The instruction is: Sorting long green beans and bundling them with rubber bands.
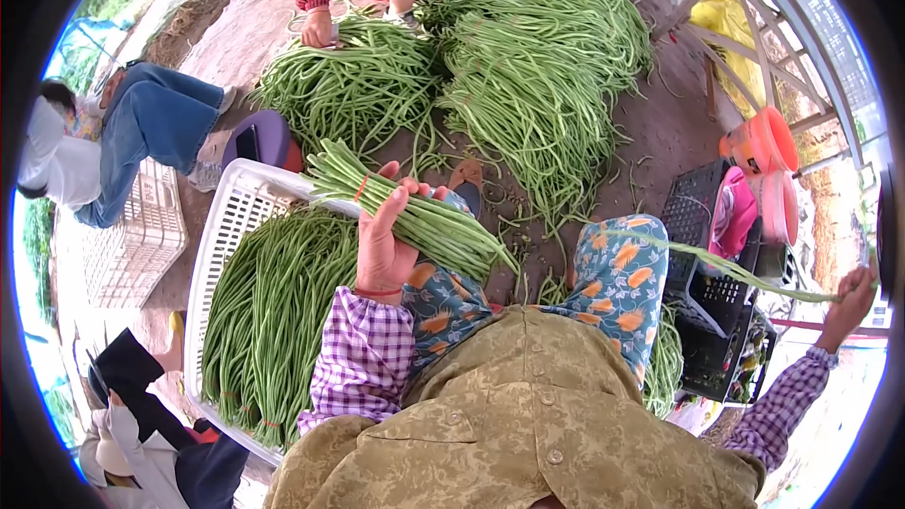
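Note:
My left hand (385, 244) holds up a bundle of long green yard-long beans (442, 223) with a red band (362, 187) around it, over my left thigh. Out at the far right, my right hand (854, 291) grips the end of a few loose bean pods (732, 267), which trail back towards my right knee. Beside my left arm stands a white slotted plastic crate (205, 304), filled with banded bunches of beans (279, 318). In front of me lie a large heap of beans (530, 78) and a smaller heap (353, 85).
A co-worker's hand (318, 27) touches the smaller heap. A seated person in jeans (159, 102) and another person (134, 445) are at the left. A purple stool (272, 129) bears a phone. Black crates (696, 208) and orange buckets (762, 141) stand at the right.

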Demonstrator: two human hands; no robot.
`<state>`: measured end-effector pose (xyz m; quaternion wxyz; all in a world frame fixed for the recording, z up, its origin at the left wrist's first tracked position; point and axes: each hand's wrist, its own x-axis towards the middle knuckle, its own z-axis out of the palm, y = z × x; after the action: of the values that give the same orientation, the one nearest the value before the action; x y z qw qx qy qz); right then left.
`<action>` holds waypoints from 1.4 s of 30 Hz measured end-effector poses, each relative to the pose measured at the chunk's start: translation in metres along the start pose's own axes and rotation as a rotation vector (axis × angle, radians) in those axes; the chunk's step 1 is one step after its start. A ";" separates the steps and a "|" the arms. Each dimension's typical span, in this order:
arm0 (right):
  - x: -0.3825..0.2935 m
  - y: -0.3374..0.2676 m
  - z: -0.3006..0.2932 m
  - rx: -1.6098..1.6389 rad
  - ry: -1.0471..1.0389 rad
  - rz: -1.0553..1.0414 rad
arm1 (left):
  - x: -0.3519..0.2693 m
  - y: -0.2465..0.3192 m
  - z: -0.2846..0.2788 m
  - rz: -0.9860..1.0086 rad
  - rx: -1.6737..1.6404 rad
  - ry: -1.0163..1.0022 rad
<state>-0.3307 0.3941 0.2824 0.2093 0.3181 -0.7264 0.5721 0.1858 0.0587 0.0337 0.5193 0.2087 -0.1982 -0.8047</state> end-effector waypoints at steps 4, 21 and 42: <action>0.006 0.006 -0.070 -0.425 0.013 -0.079 | 0.003 -0.001 -0.003 -0.012 -0.014 -0.003; -0.168 -0.002 0.098 -0.457 -1.130 0.248 | 0.001 -0.004 0.008 0.027 0.136 0.080; -0.338 -0.061 0.389 0.868 -1.496 0.691 | 0.002 0.004 0.002 -0.129 0.040 -0.077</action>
<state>-0.0248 0.0859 -0.0014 -0.6327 0.4206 -0.4490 0.4703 0.1866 0.0561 0.0374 0.4541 0.2003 -0.2202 -0.8398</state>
